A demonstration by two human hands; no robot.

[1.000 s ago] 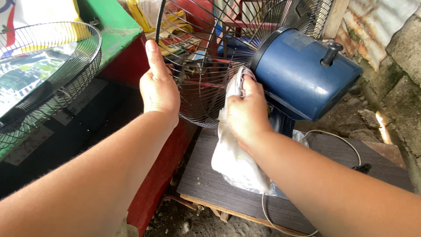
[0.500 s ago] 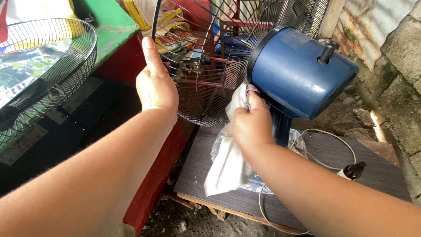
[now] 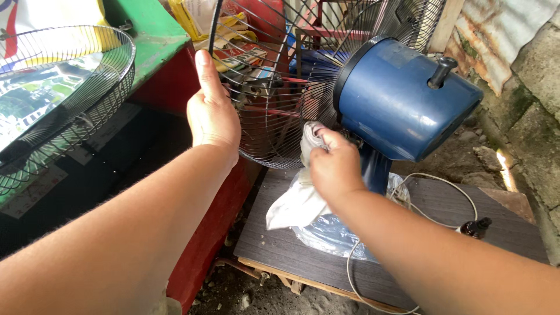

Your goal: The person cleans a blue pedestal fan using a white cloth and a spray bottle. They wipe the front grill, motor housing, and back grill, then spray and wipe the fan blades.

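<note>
Two hands work on the fan's rear grille: the left hand grips its rim, and the right hand presses a bunched white cloth against the wires beside the blue motor housing. Judging by this, wiping is midway, with the detached front grille set aside on the green counter's corner.

- The wire guard of the fan runs off the top edge, so its full circle cannot be seen.
- The white cloth is partly covered by the right hand.
- The loose wire cage on the green counter is cut by the left edge.
- The cord passes behind the right forearm.
- The fan's base is hidden under clear plastic.
</note>
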